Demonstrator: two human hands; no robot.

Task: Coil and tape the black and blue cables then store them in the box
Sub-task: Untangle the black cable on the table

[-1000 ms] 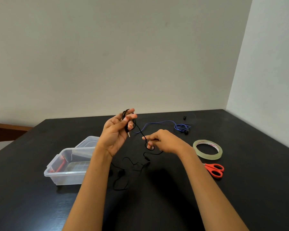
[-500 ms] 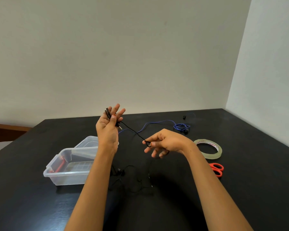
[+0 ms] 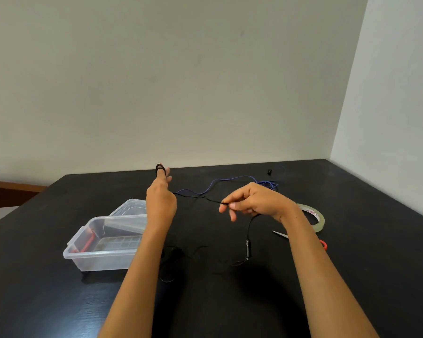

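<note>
I counted two cables, one black cable (image 3: 247, 248) and one blue cable (image 3: 230, 179), one clear box (image 3: 103, 262), one tape roll (image 3: 321, 219), one pair of scissors (image 3: 324, 245).

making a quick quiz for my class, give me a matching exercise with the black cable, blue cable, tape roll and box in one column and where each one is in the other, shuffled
Things:
1. black cable
2. blue cable
3. tape roll
4. box

Places:
a. lies loose at the far side of the table
b. runs from the left hand, looped on its fingers, to the right hand, which pinches it
c. lies flat by the right wrist
d. stands open beside the left forearm

Pairs: 1-b, 2-a, 3-c, 4-d
</note>
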